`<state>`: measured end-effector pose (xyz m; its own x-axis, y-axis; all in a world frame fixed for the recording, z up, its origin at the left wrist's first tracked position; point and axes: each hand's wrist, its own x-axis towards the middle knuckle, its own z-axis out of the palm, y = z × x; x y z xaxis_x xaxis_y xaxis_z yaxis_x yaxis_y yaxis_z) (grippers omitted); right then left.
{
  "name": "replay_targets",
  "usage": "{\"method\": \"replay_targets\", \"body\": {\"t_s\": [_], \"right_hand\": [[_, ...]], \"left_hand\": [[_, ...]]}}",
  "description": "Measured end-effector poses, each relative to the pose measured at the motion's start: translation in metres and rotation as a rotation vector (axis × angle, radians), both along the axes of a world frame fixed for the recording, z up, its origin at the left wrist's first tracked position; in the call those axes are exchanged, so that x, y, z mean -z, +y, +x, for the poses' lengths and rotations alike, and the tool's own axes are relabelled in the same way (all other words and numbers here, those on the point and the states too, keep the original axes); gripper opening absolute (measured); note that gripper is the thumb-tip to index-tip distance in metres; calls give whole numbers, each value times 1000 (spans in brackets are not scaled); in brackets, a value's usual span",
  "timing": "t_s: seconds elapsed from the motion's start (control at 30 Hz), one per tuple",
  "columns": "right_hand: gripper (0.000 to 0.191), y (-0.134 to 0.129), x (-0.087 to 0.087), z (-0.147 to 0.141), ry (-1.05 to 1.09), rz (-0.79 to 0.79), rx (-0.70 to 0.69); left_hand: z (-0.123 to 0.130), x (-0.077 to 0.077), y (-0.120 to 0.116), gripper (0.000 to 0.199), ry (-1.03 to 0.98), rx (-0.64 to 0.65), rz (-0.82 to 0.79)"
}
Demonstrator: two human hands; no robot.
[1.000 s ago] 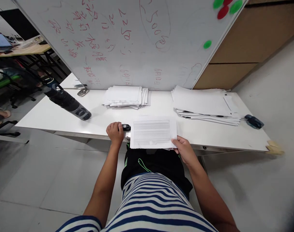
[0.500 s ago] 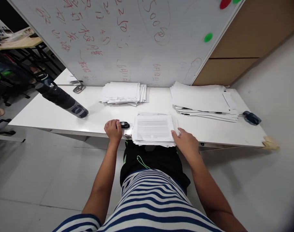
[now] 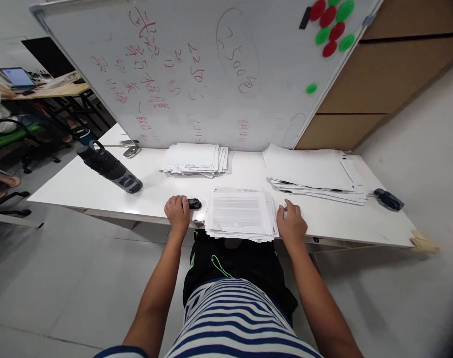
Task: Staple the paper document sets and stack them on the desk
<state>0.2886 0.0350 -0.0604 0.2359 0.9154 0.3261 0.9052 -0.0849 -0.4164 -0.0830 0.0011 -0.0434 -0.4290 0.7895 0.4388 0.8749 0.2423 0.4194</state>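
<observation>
White desk [image 3: 336, 221], whiteboard [image 3: 271, 74] behind; printed paper stack [image 3: 237, 214] at six o'clock. At its nine o'clock, left hand [image 3: 177, 214] grasps black device [image 3: 195, 204]; at its three, right hand [image 3: 293, 223] curls, hold unclear.

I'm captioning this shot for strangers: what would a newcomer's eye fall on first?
Probably the large whiteboard behind the desk, bearing red writing, with red and green magnets near its upper right corner. Next might come the stack of printed paper at the desk's front edge, between the left hand and right hand, and the striped shirt at bottom centre.
</observation>
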Motion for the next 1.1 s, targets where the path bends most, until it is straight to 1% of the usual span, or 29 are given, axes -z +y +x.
{"method": "replay_targets", "body": {"t_s": [0.07,0.13,0.23,0.27,0.33,0.4,0.43,0.53,0.57,0.63,0.7,0.77,0.83,0.9,1.1], "right_hand": [[39,-1,2,0,16,28,12],[38,-1,2,0,33,39,20],[38,-1,1,0,63,42,27],[39,-1,1,0,73,44,28],[39,0,2,0,94,50,29],[39,1,2,0,116,58,32],[38,1,3,0,128,58,35],[38,2,3,0,162,48,37],[38,3,3,-1,170,44,39],[38,4,3,-1,177,42,43],[38,5,3,-1,175,42,44],[38,6,3,-1,169,43,37],[37,6,3,-1,164,45,34],[37,6,2,-1,165,42,36],[37,5,1,-1,179,34,28]], "left_hand": [[1,-9,0,29,-38,-14,-29],[0,-22,0,25,-103,1,-53],[-2,-45,9,28,-188,115,-40],[-3,-52,16,30,-199,166,-33],[-5,-63,38,35,-197,251,-35],[-7,-71,68,38,-173,291,-67],[-7,-73,85,39,-152,289,-97],[-6,-77,135,42,-44,225,-206],[-6,-77,149,42,4,222,-236],[-7,-75,171,44,108,284,-286],[-8,-73,185,45,205,398,-330],[-9,-71,194,43,261,484,-382],[-9,-70,197,40,271,509,-429],[-7,-69,197,38,268,493,-454],[-2,-69,192,40,254,406,-455]]}}
